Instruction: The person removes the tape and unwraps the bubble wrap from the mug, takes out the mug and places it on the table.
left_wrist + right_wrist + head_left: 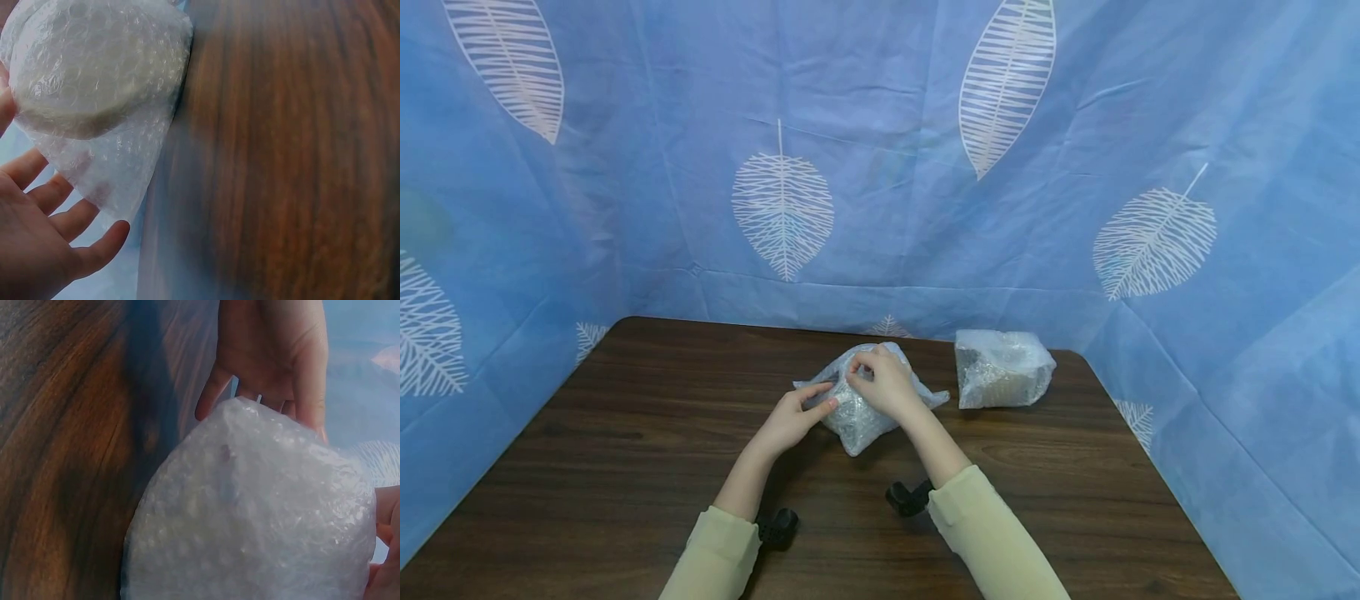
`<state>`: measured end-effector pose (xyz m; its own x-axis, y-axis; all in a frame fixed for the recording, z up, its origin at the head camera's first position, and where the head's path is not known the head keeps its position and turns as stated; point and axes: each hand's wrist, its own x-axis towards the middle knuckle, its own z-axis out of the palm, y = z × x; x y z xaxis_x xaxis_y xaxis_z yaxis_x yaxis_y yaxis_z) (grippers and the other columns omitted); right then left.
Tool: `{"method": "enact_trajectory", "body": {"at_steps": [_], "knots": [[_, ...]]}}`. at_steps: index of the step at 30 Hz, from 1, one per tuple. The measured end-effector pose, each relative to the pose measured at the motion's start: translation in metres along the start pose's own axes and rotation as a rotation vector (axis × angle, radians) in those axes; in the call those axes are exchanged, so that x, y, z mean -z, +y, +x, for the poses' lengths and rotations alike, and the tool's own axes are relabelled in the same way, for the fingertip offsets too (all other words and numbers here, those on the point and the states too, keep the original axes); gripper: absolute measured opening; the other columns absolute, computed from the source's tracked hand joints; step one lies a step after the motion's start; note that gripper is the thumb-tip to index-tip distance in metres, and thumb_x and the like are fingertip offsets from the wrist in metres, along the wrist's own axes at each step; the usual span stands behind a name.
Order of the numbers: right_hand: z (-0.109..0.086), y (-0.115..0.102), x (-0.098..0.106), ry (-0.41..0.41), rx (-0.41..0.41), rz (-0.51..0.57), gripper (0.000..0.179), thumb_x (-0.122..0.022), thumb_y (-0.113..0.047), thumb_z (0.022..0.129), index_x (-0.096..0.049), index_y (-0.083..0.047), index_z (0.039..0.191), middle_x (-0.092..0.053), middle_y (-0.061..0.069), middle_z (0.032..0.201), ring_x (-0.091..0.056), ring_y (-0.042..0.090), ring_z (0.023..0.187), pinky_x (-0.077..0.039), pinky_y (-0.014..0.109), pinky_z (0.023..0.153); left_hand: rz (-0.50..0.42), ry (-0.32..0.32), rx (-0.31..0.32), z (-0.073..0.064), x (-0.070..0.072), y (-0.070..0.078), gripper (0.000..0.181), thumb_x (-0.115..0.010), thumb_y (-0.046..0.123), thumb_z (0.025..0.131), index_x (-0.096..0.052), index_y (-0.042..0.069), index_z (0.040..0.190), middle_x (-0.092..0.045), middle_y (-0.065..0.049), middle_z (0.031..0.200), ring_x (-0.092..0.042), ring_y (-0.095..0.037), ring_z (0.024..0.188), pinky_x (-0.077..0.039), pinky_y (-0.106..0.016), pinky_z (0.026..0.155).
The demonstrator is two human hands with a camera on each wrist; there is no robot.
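Observation:
A bubble-wrapped bundle (859, 417) sits toward the back of the table, with a loose corner pointing to the front. Through the bubble wrap (125, 162), a round, pale thing (81, 94) shows in the left wrist view. My left hand (792, 421) is at the bundle's left side, its fingers spread and the tips right at the wrap. From above, my right hand (886, 382) pinches the wrap at the top of the bundle between thumb and forefinger. In the right wrist view, the left hand (275, 356) appears beyond the wrap's corner.
A second bubble-wrapped package (1003, 371) stands at the back right of the dark wooden table (625, 450). Blue cloth (880, 208) with white leaf prints hangs behind the table and along both sides. Black wrist devices (778, 529) sit under both forearms.

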<state>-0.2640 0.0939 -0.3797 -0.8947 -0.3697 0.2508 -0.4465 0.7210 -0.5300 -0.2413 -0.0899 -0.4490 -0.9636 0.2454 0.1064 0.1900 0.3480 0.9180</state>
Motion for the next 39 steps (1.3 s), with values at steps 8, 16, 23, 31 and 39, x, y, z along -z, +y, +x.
{"method": "enact_trajectory", "body": {"at_steps": [8, 16, 23, 31, 39], "knots": [[-0.001, 0.005, 0.0, -0.04, 0.008, 0.135, 0.012, -0.064, -0.017, 0.094, -0.062, -0.018, 0.083, -0.043, 0.001, 0.084, -0.04, 0.019, 0.08, -0.025, 0.059, 0.083, -0.011, -0.012, -0.014, -0.001, 0.0, 0.002, 0.051, -0.057, 0.03, 0.098, -0.049, 0.001, 0.139, -0.043, -0.021, 0.142, -0.031, -0.041, 0.134, -0.03, -0.06, 0.103], [-0.003, 0.011, 0.001, -0.056, 0.045, 0.226, 0.014, -0.063, -0.013, 0.094, -0.061, -0.017, 0.081, -0.044, 0.001, 0.084, -0.04, 0.019, 0.083, -0.022, 0.057, 0.084, 0.016, -0.014, -0.059, 0.0, -0.002, 0.001, 0.049, -0.055, 0.028, 0.099, -0.049, -0.001, 0.138, -0.045, -0.022, 0.141, -0.032, -0.042, 0.133, -0.029, -0.06, 0.103], [-0.003, 0.013, 0.005, -0.1, 0.061, 0.33, 0.013, -0.06, -0.012, 0.096, -0.059, -0.014, 0.082, -0.05, 0.0, 0.091, -0.044, 0.019, 0.092, -0.024, 0.054, 0.089, 0.009, -0.025, -0.038, 0.0, -0.003, 0.001, 0.048, -0.054, 0.028, 0.1, -0.049, 0.001, 0.139, -0.044, -0.02, 0.142, -0.032, -0.04, 0.134, -0.029, -0.059, 0.103], [-0.007, 0.006, 0.021, -0.138, -0.005, 0.492, 0.011, -0.052, -0.013, 0.1, -0.058, -0.004, 0.099, -0.054, 0.006, 0.1, -0.049, 0.024, 0.098, -0.041, 0.042, 0.083, -0.025, 0.02, -0.04, 0.002, -0.004, 0.0, 0.045, -0.054, 0.026, 0.1, -0.051, 0.0, 0.137, -0.048, -0.019, 0.139, -0.034, -0.039, 0.134, -0.028, -0.057, 0.105], [-0.02, -0.016, 0.034, -0.058, -0.035, 0.525, 0.015, -0.053, -0.004, 0.098, -0.053, 0.001, 0.112, -0.048, 0.014, 0.108, -0.046, 0.031, 0.104, -0.04, 0.047, 0.087, -0.025, 0.009, -0.051, 0.001, -0.004, 0.002, 0.044, -0.053, 0.024, 0.1, -0.052, 0.0, 0.136, -0.05, -0.017, 0.138, -0.037, -0.037, 0.132, -0.029, -0.055, 0.105]]}}
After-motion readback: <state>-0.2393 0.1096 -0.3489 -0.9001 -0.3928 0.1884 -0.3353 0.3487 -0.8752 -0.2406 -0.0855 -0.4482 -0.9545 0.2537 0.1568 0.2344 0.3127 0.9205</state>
